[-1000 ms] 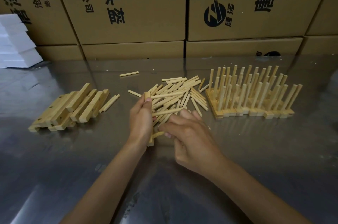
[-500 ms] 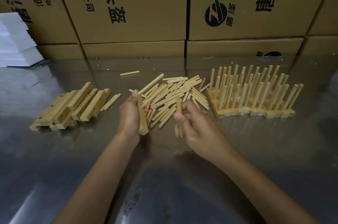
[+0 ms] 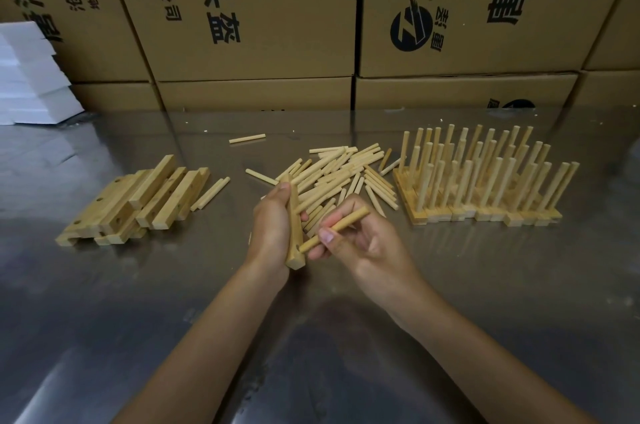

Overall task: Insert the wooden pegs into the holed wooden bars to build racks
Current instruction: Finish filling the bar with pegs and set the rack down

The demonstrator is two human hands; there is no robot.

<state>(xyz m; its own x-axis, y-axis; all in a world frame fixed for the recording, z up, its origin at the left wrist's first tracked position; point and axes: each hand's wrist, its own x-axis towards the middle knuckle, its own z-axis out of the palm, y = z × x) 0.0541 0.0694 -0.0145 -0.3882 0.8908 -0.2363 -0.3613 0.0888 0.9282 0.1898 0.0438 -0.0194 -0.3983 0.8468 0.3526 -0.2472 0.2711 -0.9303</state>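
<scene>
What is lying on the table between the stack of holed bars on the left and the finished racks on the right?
In the head view, a loose pile of wooden pegs lies between the stacked bars and the finished racks, on the metal table.

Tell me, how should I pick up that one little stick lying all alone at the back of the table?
Take the lone peg around its middle, coming straight down from above. It lies flat on the metal table, well apart from the peg pile, so nothing blocks either long side. It is thin and round, so a fingertip pinch across its width should probably hold it.
</scene>
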